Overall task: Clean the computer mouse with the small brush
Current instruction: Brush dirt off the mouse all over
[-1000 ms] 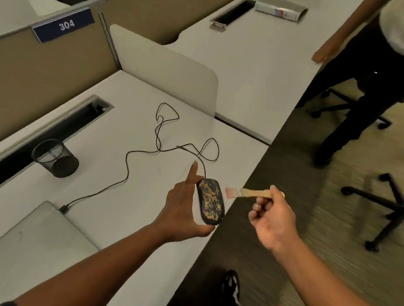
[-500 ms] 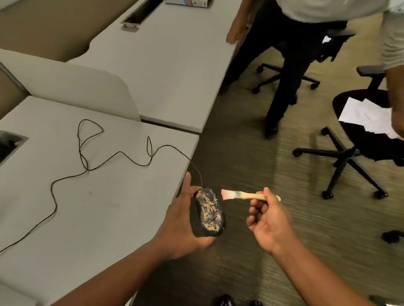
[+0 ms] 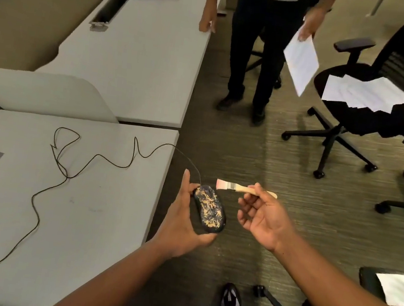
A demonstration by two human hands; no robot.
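Mouse held off the desk edge, brush beside it, no contact between them.

Left hand [image 3: 180, 223] grips the computer mouse [image 3: 209, 212] by its sides, thumb at the near end and fingers along the far side, holding it in the air just past the edge of the white desk [image 3: 83, 214]. Mouse top carries tan speckled debris. Its black cable [image 3: 68, 175] trails back in loops across the desk. Right hand [image 3: 264, 221] pinches the small brush [image 3: 240, 188] by its wooden handle between thumb and fingers, remaining fingers loosely curled; pink bristles point toward the mouse's front end, near it but clear. A second person [image 3: 257, 44] stands beyond, holding a paper sheet [image 3: 301, 60].
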